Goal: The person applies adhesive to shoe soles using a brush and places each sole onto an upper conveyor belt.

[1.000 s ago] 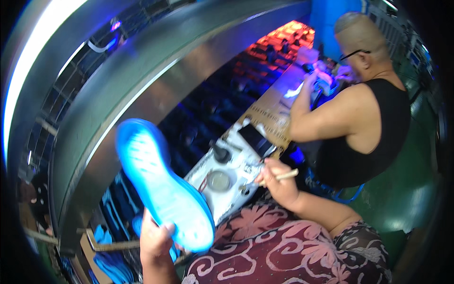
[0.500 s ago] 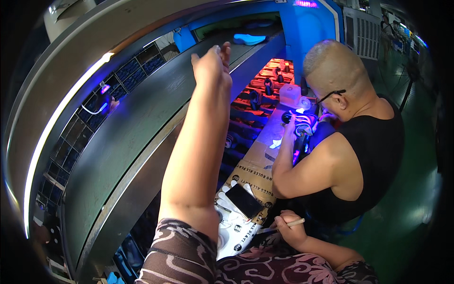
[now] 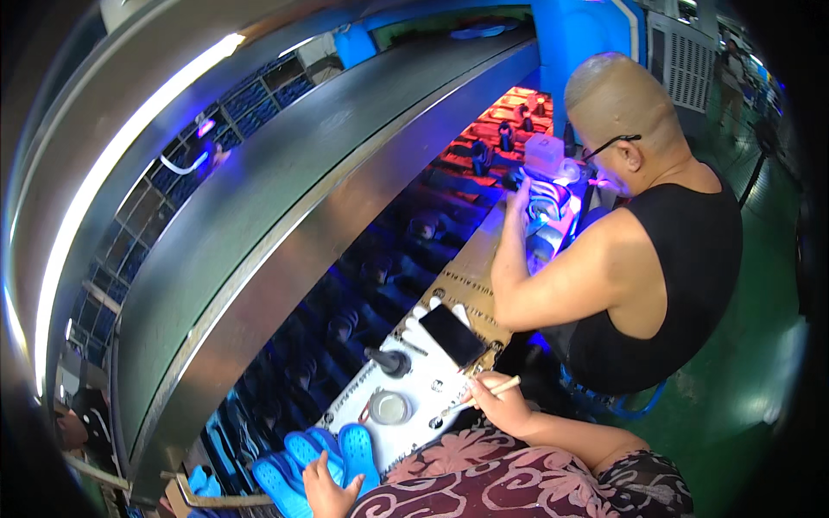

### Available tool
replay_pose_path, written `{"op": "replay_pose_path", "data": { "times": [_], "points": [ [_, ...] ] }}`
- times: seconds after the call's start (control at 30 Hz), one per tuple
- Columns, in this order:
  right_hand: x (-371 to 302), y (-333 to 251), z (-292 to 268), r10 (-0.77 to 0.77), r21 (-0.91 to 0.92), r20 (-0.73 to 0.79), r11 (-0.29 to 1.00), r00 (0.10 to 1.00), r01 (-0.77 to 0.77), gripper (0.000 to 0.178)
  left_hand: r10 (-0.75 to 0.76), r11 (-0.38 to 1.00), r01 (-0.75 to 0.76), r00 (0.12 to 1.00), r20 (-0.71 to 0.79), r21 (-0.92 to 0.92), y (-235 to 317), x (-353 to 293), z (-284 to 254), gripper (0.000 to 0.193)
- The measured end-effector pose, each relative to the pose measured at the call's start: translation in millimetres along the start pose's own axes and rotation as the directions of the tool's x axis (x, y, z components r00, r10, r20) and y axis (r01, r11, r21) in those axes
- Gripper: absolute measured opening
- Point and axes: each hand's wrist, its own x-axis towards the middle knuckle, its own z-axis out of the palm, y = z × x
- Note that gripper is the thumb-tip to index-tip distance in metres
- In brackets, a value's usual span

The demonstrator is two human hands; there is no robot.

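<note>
Down at the lower edge, my left hand [image 3: 330, 490] is open with fingers apart, at several blue foam shoe pieces with small holes [image 3: 356, 451]; I cannot tell whether it touches them. My right hand [image 3: 501, 404] is closed around the light handle of a thin brush [image 3: 473, 399], which points left toward the work ledge. On that ledge, a small round container [image 3: 390, 407] stands between the hands. Beyond it are a dark bottle-like object [image 3: 389, 362], a black phone [image 3: 452, 337] and a white glove [image 3: 427, 316] partly under the phone.
A green conveyor belt [image 3: 285, 177] with a metal side runs along the left. Another blue shoe piece [image 3: 485, 32] lies at its far end. To the right, a co-worker [image 3: 665, 233] bends over a striped shoe [image 3: 546, 203] under violet light. Dark machinery [image 3: 380, 268] lies below the belt.
My left arm has come back from over the belt down to the blue shoe pieces at the lower edge. The shoe piece on the belt is farther off. My right hand has shifted slightly left.
</note>
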Motion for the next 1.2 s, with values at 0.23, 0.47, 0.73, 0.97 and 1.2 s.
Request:
{"op": "replay_pose_path", "data": {
  "times": [0.23,0.47,0.73,0.97,1.2],
  "points": [
    [-11,0,32,0.156,-0.024,0.069,0.988,0.985,-0.155,0.031,-0.349,0.901,0.399,0.899,0.265,-0.169,-40,-63,68,0.043],
    [-12,-6,42,0.135,-0.054,-0.042,0.989,0.99,-0.137,0.037,-0.317,0.678,0.434,0.901,0.297,-0.593,-70,-47,17,0.031],
    [3,-19,62,0.083,-0.011,0.098,0.997,0.992,-0.082,0.044,-0.32,-0.138,0.336,0.875,0.363,-0.932,-15,-15,-28,0.048],
    [11,-66,105,-0.305,-0.118,0.391,0.919,0.868,0.377,0.035,-0.374,0.06,0.136,0.922,0.104,-0.989,27,24,-15,0.046],
    [10,-64,127,-0.491,-0.142,0.475,0.777,0.73,0.614,0.024,-0.328,0.272,-0.018,0.938,-0.11,-0.962,32,31,-5,0.049]
  ]
}}
